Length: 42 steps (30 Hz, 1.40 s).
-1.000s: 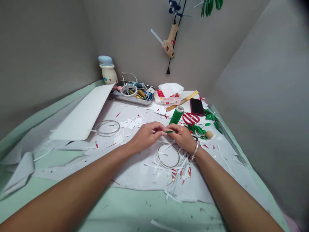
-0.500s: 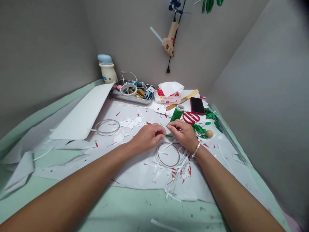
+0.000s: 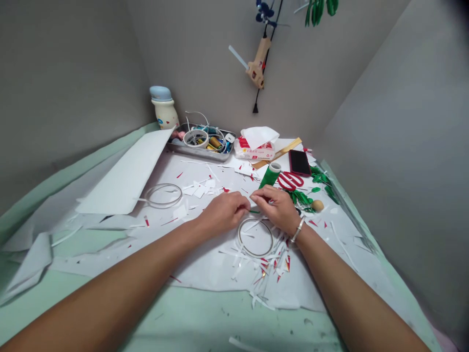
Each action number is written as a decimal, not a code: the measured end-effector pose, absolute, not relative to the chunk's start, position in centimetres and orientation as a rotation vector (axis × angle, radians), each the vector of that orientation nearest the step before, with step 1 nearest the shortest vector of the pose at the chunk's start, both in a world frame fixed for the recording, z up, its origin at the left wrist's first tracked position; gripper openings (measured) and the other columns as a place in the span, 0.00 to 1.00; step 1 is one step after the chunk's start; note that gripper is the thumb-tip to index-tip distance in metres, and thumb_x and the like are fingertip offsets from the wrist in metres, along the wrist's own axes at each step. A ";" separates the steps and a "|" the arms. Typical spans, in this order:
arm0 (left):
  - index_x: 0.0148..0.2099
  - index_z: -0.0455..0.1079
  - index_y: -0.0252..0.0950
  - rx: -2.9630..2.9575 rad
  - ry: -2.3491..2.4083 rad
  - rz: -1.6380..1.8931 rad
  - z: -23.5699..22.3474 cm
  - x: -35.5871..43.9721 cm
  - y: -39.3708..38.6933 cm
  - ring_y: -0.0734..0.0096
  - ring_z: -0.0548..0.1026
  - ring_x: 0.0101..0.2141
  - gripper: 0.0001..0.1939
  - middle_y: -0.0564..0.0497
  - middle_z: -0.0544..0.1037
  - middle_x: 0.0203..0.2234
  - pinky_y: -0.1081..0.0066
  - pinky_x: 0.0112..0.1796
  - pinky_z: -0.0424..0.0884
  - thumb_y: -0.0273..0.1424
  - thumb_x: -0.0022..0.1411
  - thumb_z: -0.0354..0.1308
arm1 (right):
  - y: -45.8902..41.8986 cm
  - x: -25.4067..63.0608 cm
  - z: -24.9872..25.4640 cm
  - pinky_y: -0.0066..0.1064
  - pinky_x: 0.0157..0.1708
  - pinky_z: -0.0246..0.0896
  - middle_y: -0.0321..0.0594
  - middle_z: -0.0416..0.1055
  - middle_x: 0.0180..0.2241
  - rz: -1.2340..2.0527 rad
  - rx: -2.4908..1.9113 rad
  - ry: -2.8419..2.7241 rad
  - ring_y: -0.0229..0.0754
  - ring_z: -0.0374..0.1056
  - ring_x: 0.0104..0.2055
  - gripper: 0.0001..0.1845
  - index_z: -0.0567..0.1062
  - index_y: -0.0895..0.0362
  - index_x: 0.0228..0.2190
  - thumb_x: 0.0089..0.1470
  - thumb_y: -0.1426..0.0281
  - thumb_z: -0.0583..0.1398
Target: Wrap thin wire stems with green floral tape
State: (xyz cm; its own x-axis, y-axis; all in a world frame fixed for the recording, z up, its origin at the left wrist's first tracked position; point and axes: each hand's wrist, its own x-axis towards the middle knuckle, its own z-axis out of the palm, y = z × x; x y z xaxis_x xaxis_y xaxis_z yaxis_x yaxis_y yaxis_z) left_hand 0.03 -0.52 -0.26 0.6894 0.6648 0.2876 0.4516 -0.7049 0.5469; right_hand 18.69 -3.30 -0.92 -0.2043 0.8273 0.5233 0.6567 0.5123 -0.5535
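My left hand (image 3: 227, 210) is closed in a pinch, and a thin green strip (image 3: 254, 211) pokes out from its fingertips. Close beside it, my right hand (image 3: 276, 206) has thumb and forefinger pressed together; whatever they grip is too small to make out. Behind the right hand leans a spool of green thread (image 3: 270, 176). Just below both hands lies a thin tape ring (image 3: 239, 240) among white and red paper scraps (image 3: 280, 256). Red-handled scissors (image 3: 290, 181) and shiny green leaf-shaped pieces (image 3: 301, 197) are right of the spool, near a small wooden ball (image 3: 317, 205).
At the back stand a metal tray (image 3: 205, 154) of spools and tape, a tissue pack (image 3: 254, 148) and a lidded bottle (image 3: 164, 110). A phone (image 3: 299, 162) lies at right. White card (image 3: 122, 178) and another ring (image 3: 163, 196) are at left. A glue gun (image 3: 257, 68) hangs on the wall.
The view has tilted slightly, so everything sits a little lower. My right hand has come marginally nearer the left, and the green strip now points out at a slightly different angle.
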 end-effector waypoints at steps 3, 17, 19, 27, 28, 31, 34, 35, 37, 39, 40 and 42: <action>0.35 0.71 0.36 2.254 0.796 0.754 0.3 0.1 -0.7 0.72 0.72 0.33 0.07 0.52 0.75 0.32 0.73 0.35 0.66 0.27 0.58 0.52 | -2.8 19.3 -1.6 0.27 0.32 0.59 0.38 0.72 0.29 0.398 -1.259 -1.865 0.36 0.66 0.30 0.08 0.77 0.57 0.30 0.56 0.69 0.57; 0.35 0.71 0.36 2.470 0.813 0.763 -0.4 0.0 -0.4 0.72 0.70 0.31 0.08 0.52 0.74 0.30 0.71 0.36 0.65 0.24 0.58 0.51 | -3.5 18.8 -0.7 0.29 0.32 0.58 0.39 0.71 0.26 0.194 -1.206 -1.905 0.37 0.64 0.29 0.08 0.77 0.57 0.30 0.56 0.70 0.57; 0.35 0.71 0.36 2.349 0.758 0.805 -0.1 0.1 -0.7 0.73 0.71 0.34 0.07 0.53 0.75 0.32 0.72 0.37 0.66 0.24 0.58 0.52 | -3.1 19.1 -1.2 0.29 0.33 0.59 0.39 0.72 0.28 0.260 -1.234 -1.889 0.37 0.65 0.30 0.08 0.77 0.57 0.30 0.56 0.70 0.57; 0.35 0.71 0.36 2.322 1.129 1.004 -0.6 -0.3 0.5 0.70 0.71 0.33 0.07 0.51 0.75 0.31 0.71 0.35 0.66 0.27 0.58 0.52 | -3.9 17.8 -1.0 0.28 0.34 0.59 0.37 0.71 0.25 0.257 -1.092 -2.140 0.37 0.65 0.30 0.07 0.77 0.56 0.31 0.55 0.71 0.58; 0.35 0.72 0.36 2.400 1.119 0.940 -0.7 -0.3 0.4 0.70 0.71 0.32 0.07 0.50 0.75 0.31 0.70 0.35 0.65 0.26 0.58 0.52 | -3.9 17.8 -0.8 0.29 0.34 0.59 0.37 0.71 0.25 0.220 -1.093 -2.119 0.37 0.64 0.30 0.07 0.77 0.56 0.31 0.55 0.71 0.58; 0.34 0.73 0.37 2.565 0.953 0.780 -0.7 -0.1 -0.1 0.70 0.71 0.31 0.09 0.51 0.75 0.28 0.68 0.38 0.65 0.24 0.58 0.51 | -3.8 18.3 -0.6 0.29 0.33 0.58 0.38 0.71 0.25 0.170 -1.144 -2.000 0.38 0.64 0.29 0.08 0.77 0.57 0.30 0.56 0.71 0.58; 0.34 0.72 0.37 2.472 0.807 0.804 -0.2 0.1 -0.6 0.71 0.72 0.33 0.08 0.52 0.75 0.30 0.69 0.40 0.66 0.24 0.57 0.52 | -3.2 19.1 -1.1 0.29 0.32 0.59 0.38 0.72 0.26 0.219 -1.225 -1.896 0.38 0.65 0.29 0.09 0.77 0.57 0.30 0.56 0.70 0.57; 0.35 0.72 0.37 2.398 0.795 0.840 0.0 0.1 -0.6 0.72 0.72 0.34 0.08 0.52 0.76 0.31 0.71 0.39 0.66 0.24 0.58 0.52 | -3.1 19.2 -1.3 0.29 0.32 0.59 0.38 0.72 0.27 0.244 -1.242 -1.888 0.38 0.66 0.29 0.09 0.77 0.57 0.30 0.56 0.70 0.57; 0.36 0.72 0.36 2.259 0.834 0.937 0.1 0.1 -0.4 0.72 0.72 0.35 0.06 0.52 0.76 0.33 0.73 0.37 0.67 0.27 0.58 0.53 | -3.0 19.2 -1.6 0.28 0.33 0.59 0.38 0.73 0.27 0.293 -1.241 -1.935 0.37 0.66 0.30 0.08 0.78 0.57 0.30 0.56 0.71 0.58; 0.36 0.71 0.36 2.194 0.931 1.034 0.0 0.0 -0.1 0.72 0.72 0.35 0.06 0.52 0.75 0.33 0.73 0.35 0.67 0.29 0.59 0.53 | -3.2 18.8 -1.5 0.28 0.34 0.59 0.37 0.73 0.27 0.322 -1.193 -2.040 0.37 0.66 0.31 0.07 0.78 0.56 0.31 0.55 0.72 0.58; 0.36 0.71 0.36 2.198 0.990 1.063 -0.1 -0.1 0.1 0.72 0.72 0.34 0.06 0.52 0.75 0.32 0.73 0.35 0.67 0.29 0.59 0.53 | -3.4 18.5 -1.4 0.28 0.34 0.59 0.37 0.73 0.27 0.318 -1.162 -2.089 0.37 0.66 0.31 0.07 0.77 0.56 0.31 0.55 0.72 0.58; 0.36 0.71 0.36 2.273 1.083 1.047 -0.5 -0.2 0.4 0.71 0.71 0.33 0.06 0.51 0.75 0.31 0.72 0.34 0.66 0.28 0.58 0.53 | -3.8 18.1 -0.9 0.29 0.34 0.59 0.37 0.72 0.26 0.270 -1.114 -2.136 0.37 0.65 0.30 0.07 0.77 0.56 0.31 0.55 0.71 0.58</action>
